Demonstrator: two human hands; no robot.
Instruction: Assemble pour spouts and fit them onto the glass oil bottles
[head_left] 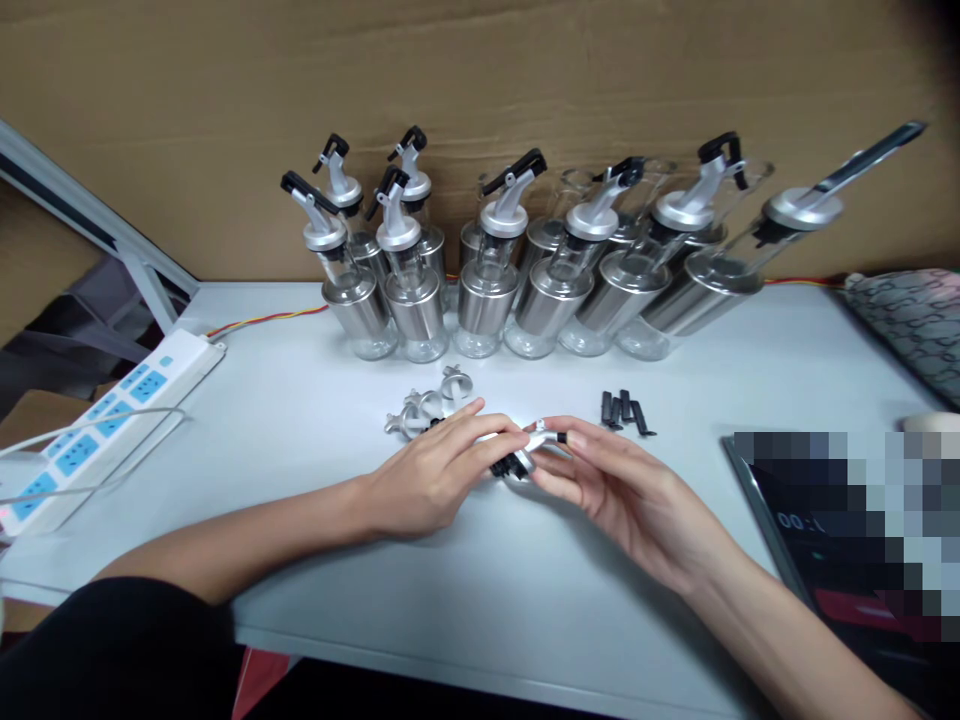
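A silver pourer spout (534,440) with a ribbed black stopper is held low over the table between my two hands. My left hand (442,470) reaches across from the left, its fingers closed over the spout's body and hiding part of it. With thumb and fingers, my right hand (630,490) pinches the spout's narrow end, where a small black piece (561,438) shows. Just beyond my left hand lie several loose silver pourer spouts (427,403). Several small black lever caps (622,410) rest on the table behind my right hand.
Several glass bottles with steel sleeves (486,305) stand along the cardboard wall (480,80), the front ones topped with pourers. On the left sits a white power strip (112,430) with cables. A dark-screened device (795,520) lies at right on the white table (300,400).
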